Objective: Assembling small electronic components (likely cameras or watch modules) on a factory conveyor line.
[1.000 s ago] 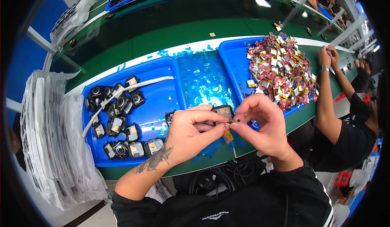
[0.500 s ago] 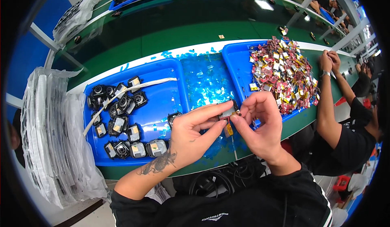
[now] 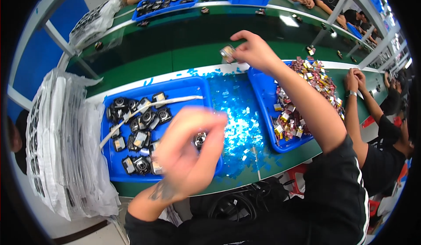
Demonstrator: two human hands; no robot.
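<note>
Out over the green belt (image 3: 197, 60), my right hand (image 3: 256, 54) reaches forward with its index finger stretched out. At its thumb and lower fingertips is a small black-framed module (image 3: 227, 53) with a pale tan face, apparently pinched there. My left hand (image 3: 188, 153) is smeared by motion above the right part of the left blue tray (image 3: 184, 87); its fingers look curled, and whether they hold anything does not show. Several black modules with round dials or pale backs (image 3: 141, 165) lie in that tray, some hidden by the hand.
A right blue tray (image 3: 262, 100) holds a heap of small red, yellow and silver parts (image 3: 291, 118). Blue film scraps (image 3: 239, 126) litter the table between the trays. Stacked clear plastic trays (image 3: 66, 144) stand at left. Co-workers' hands (image 3: 355, 80) are at right and across the belt.
My right hand has gone from the centre out over the belt, with the module at its fingertips. My left hand has parted from it and moved left and nearer. The view has shifted.
</note>
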